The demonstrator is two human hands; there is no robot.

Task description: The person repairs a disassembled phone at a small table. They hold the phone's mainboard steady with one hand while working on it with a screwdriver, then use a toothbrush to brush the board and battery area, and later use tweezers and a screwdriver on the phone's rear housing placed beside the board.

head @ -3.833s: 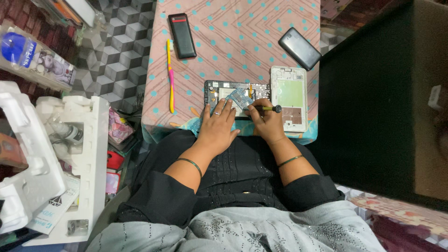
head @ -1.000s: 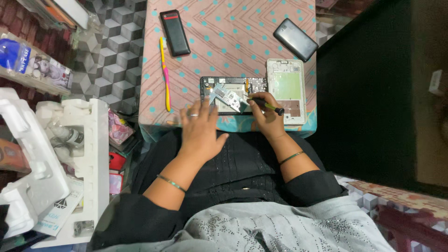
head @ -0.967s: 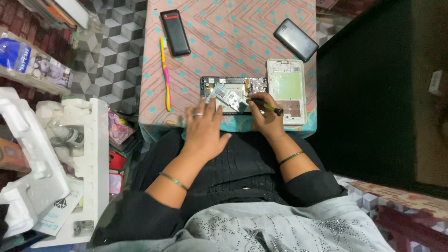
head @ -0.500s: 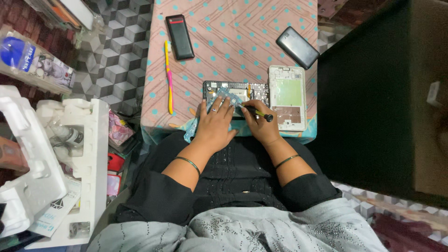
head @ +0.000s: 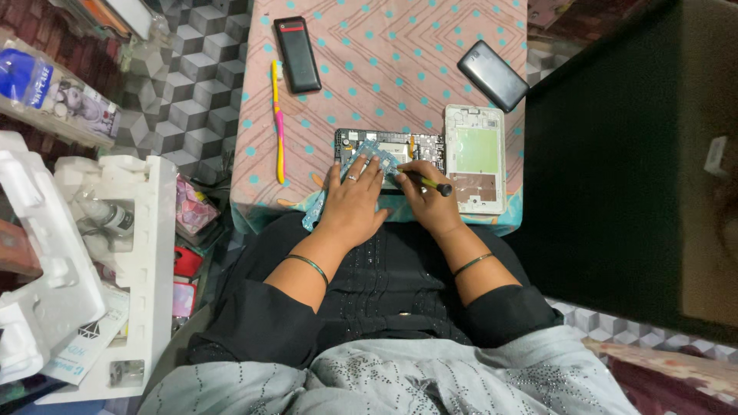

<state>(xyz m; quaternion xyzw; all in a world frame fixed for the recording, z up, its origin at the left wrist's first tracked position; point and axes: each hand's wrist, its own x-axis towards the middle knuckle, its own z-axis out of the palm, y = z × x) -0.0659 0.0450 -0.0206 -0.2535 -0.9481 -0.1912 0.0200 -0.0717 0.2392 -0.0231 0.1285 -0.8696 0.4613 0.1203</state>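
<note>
An opened tablet (head: pixel 392 144) with its dark insides showing lies at the near edge of a small cloth-covered table (head: pixel 369 69). My left hand (head: pixel 354 198) lies flat on a pale blue cloth (head: pixel 367 157) spread over the tablet's left part. My right hand (head: pixel 430 204) grips a thin dark-handled tool (head: pixel 428 183) with its tip angled toward the tablet's middle. The tablet's white back cover (head: pixel 477 157) lies face up just right of my right hand.
A black bar phone (head: pixel 297 54) and a yellow-pink toothbrush (head: pixel 278 123) lie on the table's left. A dark phone (head: pixel 493 74) rests at the upper right. White foam packing (head: pixel 115 253) and clutter fill the floor at left. A dark cabinet (head: pixel 615 154) stands at right.
My left hand has moved from the table's near edge up onto the cloth over the tablet. My right hand has kept the tool at the tablet. The camera view has shifted slightly.
</note>
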